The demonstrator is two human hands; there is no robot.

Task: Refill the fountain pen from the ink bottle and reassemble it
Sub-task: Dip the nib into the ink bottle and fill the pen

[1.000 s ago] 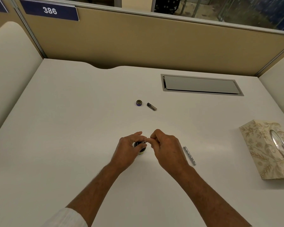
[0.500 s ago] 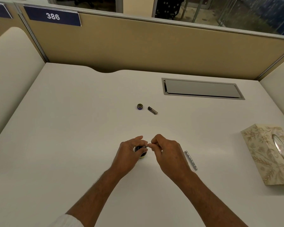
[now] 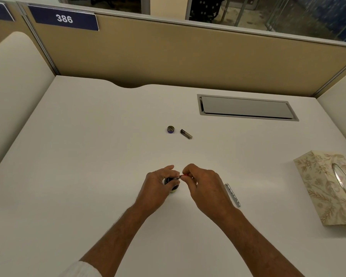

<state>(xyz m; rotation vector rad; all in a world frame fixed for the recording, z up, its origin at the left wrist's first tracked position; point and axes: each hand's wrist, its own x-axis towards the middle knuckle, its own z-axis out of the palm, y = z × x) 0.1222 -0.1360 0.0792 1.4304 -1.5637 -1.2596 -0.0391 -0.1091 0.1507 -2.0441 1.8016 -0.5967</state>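
My left hand is wrapped around a small dark ink bottle standing on the white desk. My right hand pinches the pen's nib section and converter, a thin piece with a red tip, which reaches over the bottle's open mouth. Most of that piece is hidden by my fingers. The bottle's round cap lies farther back, with a short dark pen part just right of it. A slim silver pen barrel lies on the desk right of my right hand.
A floral tissue box stands at the right edge. A recessed grey cable hatch sits at the back right of the desk. A tan partition with a "386" sign closes the back, and padded dividers flank both sides.
The view has shifted slightly. My hands stay at the bottle; the right fingers have moved a little, showing the red tip of the pen piece.
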